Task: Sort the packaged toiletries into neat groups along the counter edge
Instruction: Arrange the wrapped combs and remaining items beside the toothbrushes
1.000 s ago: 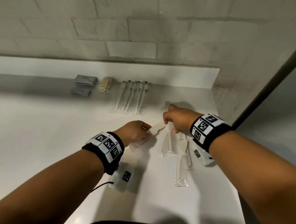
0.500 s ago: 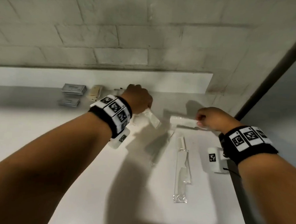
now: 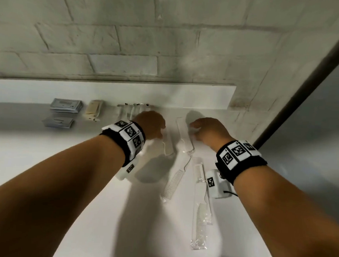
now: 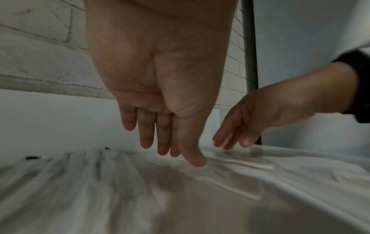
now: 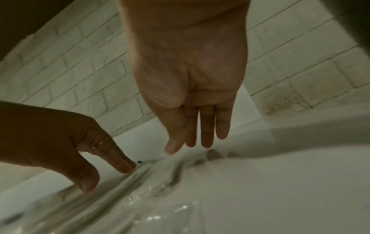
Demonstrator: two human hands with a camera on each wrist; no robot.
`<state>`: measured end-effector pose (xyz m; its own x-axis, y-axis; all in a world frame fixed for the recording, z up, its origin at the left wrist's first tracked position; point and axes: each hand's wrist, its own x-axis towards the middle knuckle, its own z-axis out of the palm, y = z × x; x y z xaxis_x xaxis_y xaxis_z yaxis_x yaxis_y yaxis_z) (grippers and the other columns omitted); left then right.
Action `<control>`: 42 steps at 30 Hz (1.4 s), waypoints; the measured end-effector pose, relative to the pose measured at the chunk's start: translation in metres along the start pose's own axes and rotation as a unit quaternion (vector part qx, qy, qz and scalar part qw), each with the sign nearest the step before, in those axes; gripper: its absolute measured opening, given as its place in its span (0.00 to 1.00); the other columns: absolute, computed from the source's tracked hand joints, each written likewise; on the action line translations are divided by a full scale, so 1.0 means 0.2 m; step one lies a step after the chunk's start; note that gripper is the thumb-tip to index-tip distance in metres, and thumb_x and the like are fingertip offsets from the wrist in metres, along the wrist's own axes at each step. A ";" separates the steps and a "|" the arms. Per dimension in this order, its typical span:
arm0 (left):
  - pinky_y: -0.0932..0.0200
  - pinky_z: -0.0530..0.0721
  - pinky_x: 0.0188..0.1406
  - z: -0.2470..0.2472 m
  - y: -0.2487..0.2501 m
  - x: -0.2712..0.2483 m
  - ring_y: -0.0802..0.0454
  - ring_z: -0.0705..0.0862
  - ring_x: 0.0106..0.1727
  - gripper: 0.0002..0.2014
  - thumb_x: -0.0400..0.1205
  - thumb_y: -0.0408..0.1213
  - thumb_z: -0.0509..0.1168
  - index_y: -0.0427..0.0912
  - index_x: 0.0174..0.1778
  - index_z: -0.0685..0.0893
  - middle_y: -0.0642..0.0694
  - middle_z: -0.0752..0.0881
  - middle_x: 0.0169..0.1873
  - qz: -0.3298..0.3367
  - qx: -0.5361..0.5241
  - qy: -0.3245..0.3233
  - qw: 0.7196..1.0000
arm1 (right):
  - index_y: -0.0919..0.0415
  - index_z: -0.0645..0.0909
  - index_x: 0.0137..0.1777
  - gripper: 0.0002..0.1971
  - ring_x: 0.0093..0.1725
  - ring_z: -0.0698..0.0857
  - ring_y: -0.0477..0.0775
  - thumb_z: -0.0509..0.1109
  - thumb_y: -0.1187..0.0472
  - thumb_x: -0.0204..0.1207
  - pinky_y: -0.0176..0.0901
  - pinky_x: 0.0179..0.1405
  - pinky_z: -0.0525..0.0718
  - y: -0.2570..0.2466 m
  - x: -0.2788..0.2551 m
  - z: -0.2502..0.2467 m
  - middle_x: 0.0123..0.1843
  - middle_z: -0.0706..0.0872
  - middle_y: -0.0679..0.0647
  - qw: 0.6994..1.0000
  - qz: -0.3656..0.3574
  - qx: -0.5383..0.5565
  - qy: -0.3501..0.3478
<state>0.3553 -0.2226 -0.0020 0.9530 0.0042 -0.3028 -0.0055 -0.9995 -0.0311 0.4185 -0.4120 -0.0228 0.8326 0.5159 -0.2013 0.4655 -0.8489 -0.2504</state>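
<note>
Lying just beneath both hands, two wrapped combs, left hand fingers straight, right hand loosely spread, neither holding

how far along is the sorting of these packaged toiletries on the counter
Mostly done. Along the back edge sit stacked grey packets, a beige packet and a row of clear-wrapped sticks. Both the left hand and right hand are open, setting two wrapped combs beside that row. Left: two wrapped combs nearer the person, one lying askew.
</note>
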 end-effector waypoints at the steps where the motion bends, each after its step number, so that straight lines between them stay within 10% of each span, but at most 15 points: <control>1: 0.52 0.72 0.71 0.03 0.01 -0.01 0.46 0.76 0.72 0.25 0.79 0.53 0.67 0.47 0.71 0.79 0.47 0.80 0.70 0.005 0.005 -0.015 1.000 | 0.52 0.77 0.73 0.24 0.70 0.79 0.60 0.67 0.62 0.76 0.48 0.71 0.76 -0.03 0.00 0.00 0.72 0.80 0.56 0.998 -0.034 -0.029 -0.034; 6: 0.50 0.70 0.66 0.14 0.09 0.00 0.46 0.84 0.57 0.30 0.69 0.64 0.70 0.46 0.60 0.85 0.47 0.88 0.53 0.022 0.024 0.015 0.999 | 0.55 0.72 0.76 0.30 0.62 0.84 0.63 0.74 0.60 0.72 0.51 0.62 0.81 -0.13 0.07 0.04 0.63 0.86 0.59 0.983 -0.086 -0.120 -0.113; 12: 0.49 0.66 0.72 0.09 0.00 0.03 0.46 0.81 0.63 0.31 0.69 0.62 0.72 0.48 0.64 0.82 0.48 0.86 0.57 0.026 0.030 0.002 0.999 | 0.59 0.80 0.68 0.20 0.61 0.84 0.62 0.69 0.58 0.76 0.46 0.57 0.79 -0.22 0.12 0.05 0.62 0.86 0.60 0.988 -0.077 -0.105 -0.084; 18: 0.54 0.73 0.63 0.13 -0.02 0.04 0.45 0.81 0.63 0.35 0.67 0.60 0.73 0.46 0.68 0.80 0.47 0.85 0.59 0.038 -0.037 0.012 0.998 | 0.57 0.69 0.77 0.34 0.66 0.81 0.64 0.73 0.55 0.71 0.52 0.65 0.79 -0.18 0.13 0.05 0.69 0.81 0.60 0.987 -0.078 -0.110 -0.092; 25: 0.42 0.49 0.81 0.14 -0.08 0.11 0.44 0.76 0.72 0.39 0.67 0.60 0.73 0.46 0.72 0.77 0.46 0.83 0.67 0.051 -0.040 -0.001 0.998 | 0.59 0.73 0.73 0.33 0.61 0.83 0.63 0.68 0.40 0.73 0.48 0.59 0.79 -0.19 0.15 0.06 0.62 0.85 0.60 0.989 -0.077 -0.103 -0.078; 31: 0.44 0.49 0.81 0.18 -0.10 0.14 0.45 0.79 0.69 0.39 0.65 0.62 0.73 0.47 0.70 0.79 0.47 0.84 0.65 0.052 -0.049 0.005 0.997 | 0.58 0.75 0.72 0.30 0.62 0.83 0.63 0.73 0.47 0.71 0.49 0.59 0.79 -0.19 0.15 0.07 0.63 0.85 0.59 0.985 -0.103 -0.125 -0.064; 38: 0.39 0.73 0.70 0.17 -0.09 0.15 0.43 0.81 0.62 0.34 0.57 0.64 0.70 0.47 0.55 0.86 0.47 0.87 0.52 0.041 -0.034 -0.003 0.999 | 0.57 0.72 0.75 0.31 0.65 0.81 0.63 0.73 0.50 0.72 0.49 0.62 0.77 -0.20 0.12 0.07 0.69 0.82 0.59 0.987 -0.099 -0.108 -0.066; 42: 0.44 0.71 0.72 0.15 -0.07 0.13 0.45 0.82 0.59 0.26 0.63 0.60 0.73 0.49 0.53 0.87 0.49 0.88 0.51 0.040 -0.022 -0.001 0.999 | 0.58 0.86 0.60 0.19 0.60 0.84 0.62 0.77 0.65 0.67 0.54 0.56 0.87 -0.20 0.01 0.00 0.63 0.82 0.56 0.989 -0.088 0.111 -0.039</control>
<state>0.3710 -0.2080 -0.0388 0.9495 -0.0753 -0.3047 -0.0678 -0.9971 0.0352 0.4018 -0.3758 -0.0136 0.7150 0.6683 -0.2054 0.5171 -0.7032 -0.4879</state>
